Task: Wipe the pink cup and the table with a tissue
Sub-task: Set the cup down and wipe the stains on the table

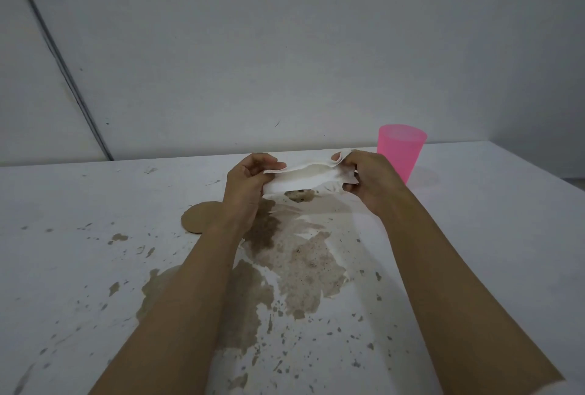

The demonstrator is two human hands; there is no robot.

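Two hands, the left hand (245, 181) and right hand (368, 177), pinch opposite ends of a folded white tissue (308, 177), stretched in the air above the brown spill (294, 255) on the table (79, 204). Thin, limp and probably easily torn once wet, it is best bunched before pressing down. Upright just beyond the right hand, the pink cup (401, 150) looks light, rigid plastic, best gripped round its wall.

I cannot read any text, label, brand or number here. The pink cup (401, 150) is plain and the tissue (308, 177) shows no print. The surface (79, 252) carries only brown stains.
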